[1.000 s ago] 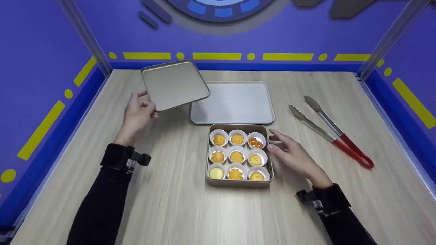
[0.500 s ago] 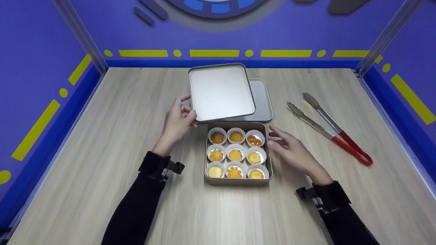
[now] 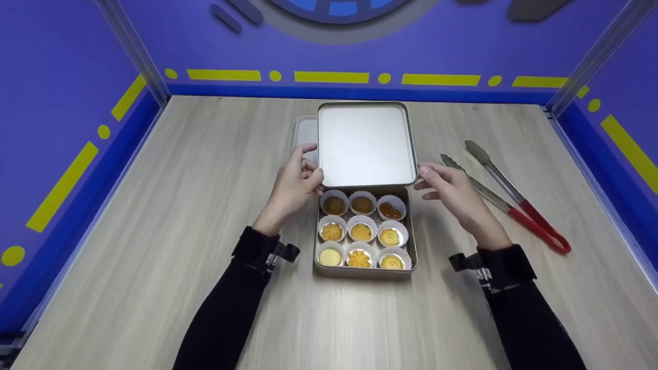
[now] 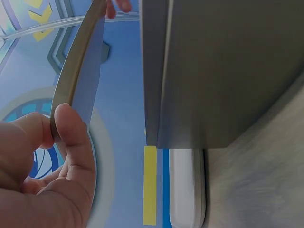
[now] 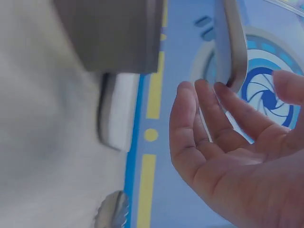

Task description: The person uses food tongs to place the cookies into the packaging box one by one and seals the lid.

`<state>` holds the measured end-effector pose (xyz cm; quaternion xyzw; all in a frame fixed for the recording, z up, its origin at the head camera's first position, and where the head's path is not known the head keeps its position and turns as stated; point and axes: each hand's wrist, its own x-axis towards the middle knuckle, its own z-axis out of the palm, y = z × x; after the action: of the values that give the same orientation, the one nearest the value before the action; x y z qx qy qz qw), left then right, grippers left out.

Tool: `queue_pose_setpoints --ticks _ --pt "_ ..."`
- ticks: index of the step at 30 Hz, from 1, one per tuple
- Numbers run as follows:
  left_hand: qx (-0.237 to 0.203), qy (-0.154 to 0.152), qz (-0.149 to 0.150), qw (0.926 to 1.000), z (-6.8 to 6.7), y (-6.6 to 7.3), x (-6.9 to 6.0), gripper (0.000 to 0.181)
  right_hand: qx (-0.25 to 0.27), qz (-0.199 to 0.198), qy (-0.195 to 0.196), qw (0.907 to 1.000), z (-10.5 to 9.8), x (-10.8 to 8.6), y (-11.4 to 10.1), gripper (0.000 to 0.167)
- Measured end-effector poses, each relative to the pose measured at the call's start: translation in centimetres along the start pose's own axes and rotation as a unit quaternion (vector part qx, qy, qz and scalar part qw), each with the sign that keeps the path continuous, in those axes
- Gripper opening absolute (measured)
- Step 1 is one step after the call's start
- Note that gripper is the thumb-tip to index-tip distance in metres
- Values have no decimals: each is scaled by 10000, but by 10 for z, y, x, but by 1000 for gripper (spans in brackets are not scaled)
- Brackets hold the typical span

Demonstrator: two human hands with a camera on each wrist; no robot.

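A square metal lid [image 3: 366,144], its hollow inner side showing, is held raised above the back edge of a square tin [image 3: 366,275]. My left hand [image 3: 294,182] pinches the lid's near left corner between thumb and fingers, as the left wrist view also shows. At the near right corner is my right hand [image 3: 452,195]; in the right wrist view its fingertips [image 5: 223,90] meet or almost meet the lid's edge, with the thumb apart from it. Inside the tin sit several white paper cups of small cookies [image 3: 361,232], in rows. The lid's shadow darkens the back row.
A pale tray [image 3: 306,131] lies behind the tin, mostly hidden by the lid. Metal tongs [image 3: 506,190] with red handles lie spread on the right side of the wood-grain table [image 3: 205,205]. Blue panels [image 3: 329,51] enclose the back and sides.
My left hand has carried the lid rightward, from over the tray's left side to behind and above the tin. My right hand has risen from beside the tin to the lid's right corner.
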<state>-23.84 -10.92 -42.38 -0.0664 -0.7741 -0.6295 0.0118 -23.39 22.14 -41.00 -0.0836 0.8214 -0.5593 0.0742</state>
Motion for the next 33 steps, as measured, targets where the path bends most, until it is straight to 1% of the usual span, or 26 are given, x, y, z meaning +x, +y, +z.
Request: queue_pose_setpoints --ticks 4,9,13,17,21,25,26,29,31,33 --pt "-47 -63 23 10000 1 1 0 62 -34 -6 86 10000 4 6 -4 47" --pt "-6 -215 23 9998 0 3 -1 63 -268 -219 279 9990 5 9 -1 30" --pt "-70 -403 51 9991 -1 5 -1 61 -303 -381 454 9978 4 7 0 26" --pt "-205 -522 170 9983 -4 4 -2 49 23 -347 513 9981 5 7 -1 28" --pt "-378 -564 298 9972 -7 5 -3 40 298 -220 409 9985 5 7 -3 32" --pt "-605 -636 486 9950 -9 6 -3 29 372 -233 316 9985 6 6 -5 36" --pt "-631 -649 545 9944 -9 6 -3 25 373 -251 279 9986 6 6 -5 33" --pt "-560 -623 727 9938 -9 8 -4 21 453 -256 209 9984 6 6 -5 34" --pt "-409 -562 839 9940 -9 10 -5 21 475 -238 149 9985 5 6 -6 36" --pt "-328 -513 902 9941 -10 10 -5 21 615 -148 58 9980 4 6 -7 43"
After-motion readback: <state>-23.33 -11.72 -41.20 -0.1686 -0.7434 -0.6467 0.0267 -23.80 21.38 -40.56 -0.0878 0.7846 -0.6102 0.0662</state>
